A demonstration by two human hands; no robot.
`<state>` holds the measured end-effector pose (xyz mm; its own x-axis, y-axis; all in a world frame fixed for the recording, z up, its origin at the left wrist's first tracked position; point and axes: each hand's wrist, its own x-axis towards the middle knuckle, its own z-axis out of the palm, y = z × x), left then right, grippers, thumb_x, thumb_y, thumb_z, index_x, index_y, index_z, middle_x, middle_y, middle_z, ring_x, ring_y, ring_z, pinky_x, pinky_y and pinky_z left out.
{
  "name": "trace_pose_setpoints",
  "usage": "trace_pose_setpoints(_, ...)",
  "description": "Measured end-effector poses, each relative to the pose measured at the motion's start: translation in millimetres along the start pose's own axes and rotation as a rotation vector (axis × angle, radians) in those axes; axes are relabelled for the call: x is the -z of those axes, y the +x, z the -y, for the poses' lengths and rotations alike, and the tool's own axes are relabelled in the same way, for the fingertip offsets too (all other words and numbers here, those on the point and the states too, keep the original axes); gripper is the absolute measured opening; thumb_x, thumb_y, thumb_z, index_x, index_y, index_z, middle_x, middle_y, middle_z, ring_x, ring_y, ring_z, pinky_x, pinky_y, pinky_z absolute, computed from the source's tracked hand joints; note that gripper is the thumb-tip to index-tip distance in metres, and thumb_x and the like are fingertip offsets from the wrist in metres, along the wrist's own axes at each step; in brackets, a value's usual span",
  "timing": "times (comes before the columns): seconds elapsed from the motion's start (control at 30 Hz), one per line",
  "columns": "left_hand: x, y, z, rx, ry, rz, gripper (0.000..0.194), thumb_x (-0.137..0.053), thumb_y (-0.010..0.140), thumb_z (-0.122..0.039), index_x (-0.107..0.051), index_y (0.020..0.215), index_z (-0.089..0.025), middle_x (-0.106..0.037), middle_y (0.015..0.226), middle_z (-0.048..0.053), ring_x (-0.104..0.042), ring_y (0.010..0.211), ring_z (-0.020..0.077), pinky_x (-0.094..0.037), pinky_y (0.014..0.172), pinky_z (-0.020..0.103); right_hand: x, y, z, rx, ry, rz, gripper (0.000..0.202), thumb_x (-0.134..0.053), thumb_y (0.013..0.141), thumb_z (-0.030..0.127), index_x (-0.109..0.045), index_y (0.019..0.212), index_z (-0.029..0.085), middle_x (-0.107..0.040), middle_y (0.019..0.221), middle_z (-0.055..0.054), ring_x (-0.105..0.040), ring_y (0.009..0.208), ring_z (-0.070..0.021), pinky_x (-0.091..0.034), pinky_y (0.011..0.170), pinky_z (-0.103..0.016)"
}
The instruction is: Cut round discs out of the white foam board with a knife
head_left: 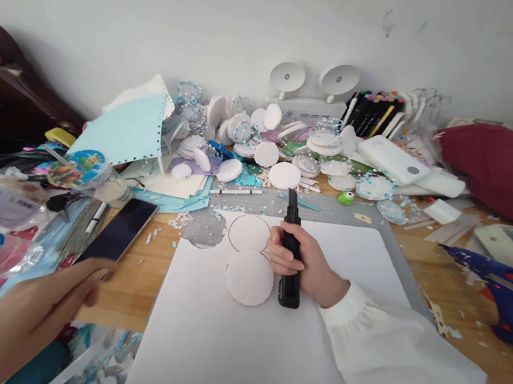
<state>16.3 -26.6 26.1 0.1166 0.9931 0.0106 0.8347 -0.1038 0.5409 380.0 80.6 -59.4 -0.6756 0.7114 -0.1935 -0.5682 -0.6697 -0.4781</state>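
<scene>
My right hand (297, 257) is closed around a black utility knife (288, 287), its dark blade pointing away from me. Under that hand lies a large white sheet (200, 336) with a rounded bite cut out of its far left edge. A round white disc (249, 278) rests on the sheet, left of the knife. Just beyond the disc is a drawn circle outline (247, 233), partly hidden by my fingers. At the left, over the table edge near a dark phone (121, 231), my left hand (66, 293) is loosely curled, slightly blurred, with nothing visible in it.
A grey cutting mat (207, 229) lies beneath the sheet. White discs and beaded rings (241, 127) pile up along the wall. On the right rests a blue glue gun (504, 281); markers (375, 113) stand at the back. A lidded cup (80, 169) is on the left.
</scene>
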Motion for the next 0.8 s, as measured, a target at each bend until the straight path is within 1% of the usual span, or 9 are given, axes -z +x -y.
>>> trace_pose_setpoints(0.1,-26.6,25.1,-35.5,-0.195,-0.149,0.155,0.050,-0.039,0.094,-0.020,-0.031,0.142,-0.032,-0.064,0.090,0.000,-0.055,0.056,0.0096,-0.047,0.062,0.020,-0.9,0.5,0.8,0.002,-0.007,-0.002,0.027,-0.056,0.085,0.034,-0.060,0.067,0.015,-0.044,0.041,0.008,-0.012,0.029,-0.0011,-0.018,0.030,-0.014)
trace_pose_setpoints(0.17,-48.4,37.8,-57.6,-0.315,-0.287,0.118,0.051,-0.034,0.094,-0.014,-0.029,0.141,-0.032,-0.060,0.111,0.006,-0.057,0.068,0.0103,-0.048,0.068,0.024,-1.3,0.5,1.3,0.002,-0.009,-0.003,0.027,-0.056,0.084,0.035,-0.060,0.067,0.015,-0.043,0.041,0.008,-0.012,0.029,-0.0011,-0.017,0.030,-0.014)
trace_pose_setpoints(0.23,-68.0,47.4,-74.6,-0.343,-0.448,0.173,0.052,-0.037,0.093,-0.012,-0.031,0.141,-0.031,-0.050,0.132,0.011,-0.060,0.093,0.0154,-0.049,0.083,0.030,-1.5,0.3,1.7,0.001,-0.009,-0.002,0.027,-0.056,0.084,0.035,-0.060,0.067,0.015,-0.043,0.041,0.008,-0.013,0.029,-0.0011,-0.017,0.030,-0.014)
trace_pose_setpoints(0.3,-82.9,54.8,-87.2,-0.313,-0.696,0.257,0.052,-0.039,0.092,-0.013,-0.034,0.141,-0.030,-0.038,0.146,0.011,-0.050,0.122,0.0216,-0.043,0.100,0.037,-1.4,0.0,2.0,0.000,-0.008,-0.002,0.027,-0.056,0.084,0.036,-0.059,0.067,0.015,-0.044,0.041,0.009,-0.013,0.029,-0.0011,-0.017,0.030,-0.014)
trace_pose_setpoints(0.37,-92.2,60.2,-97.8,-0.262,-1.127,0.375,0.054,-0.049,0.086,-0.020,-0.040,0.139,-0.029,-0.034,0.152,0.006,-0.034,0.139,0.0250,-0.034,0.112,0.041,-0.9,-0.2,2.2,-0.002,-0.006,-0.003,0.028,-0.056,0.084,0.037,-0.060,0.067,0.015,-0.043,0.041,0.009,-0.013,0.029,-0.0011,-0.017,0.030,-0.014)
trace_pose_setpoints(0.47,-95.0,63.2,-113.9,-0.132,-1.641,0.603,0.077,-0.062,0.066,-0.026,-0.043,0.140,-0.024,-0.036,0.153,0.003,-0.023,0.145,0.0241,-0.020,0.120,0.037,0.4,0.0,2.0,-0.009,-0.002,-0.001,0.028,-0.057,0.084,0.037,-0.060,0.068,0.015,-0.043,0.040,0.008,-0.014,0.029,-0.0014,-0.018,0.031,-0.014)
trace_pose_setpoints(0.53,-91.8,62.1,-124.9,-0.027,-1.820,0.695,0.071,-0.055,0.071,-0.035,-0.045,0.140,-0.018,-0.038,0.152,0.004,-0.022,0.146,0.0233,-0.017,0.121,0.037,1.2,0.4,1.5,-0.005,0.000,-0.006,0.027,-0.057,0.084,0.037,-0.060,0.068,0.015,-0.043,0.040,0.009,-0.014,0.029,-0.0014,-0.018,0.031,-0.014)
trace_pose_setpoints(0.67,-85.8,57.7,-141.0,0.043,-1.900,0.783,0.051,-0.037,0.091,-0.041,-0.051,0.136,-0.021,-0.041,0.150,0.003,-0.028,0.143,0.0200,-0.023,0.120,0.035,1.2,0.2,0.6,0.003,-0.009,-0.030,0.029,-0.058,0.083,0.039,-0.058,0.067,0.015,-0.041,0.039,0.009,-0.013,0.030,-0.0016,-0.016,0.031,-0.014)
trace_pose_setpoints(0.8,-88.0,54.8,-146.0,0.111,-1.889,0.780,0.042,-0.037,0.097,-0.018,-0.050,0.135,-0.027,-0.044,0.148,0.002,-0.035,0.140,0.0162,-0.029,0.116,0.031,-0.6,-1.5,0.5,0.001,-0.029,-0.058,0.028,-0.058,0.083,0.040,-0.058,0.068,0.016,-0.039,0.038,0.010,-0.013,0.032,-0.0029,-0.019,0.034,-0.015)
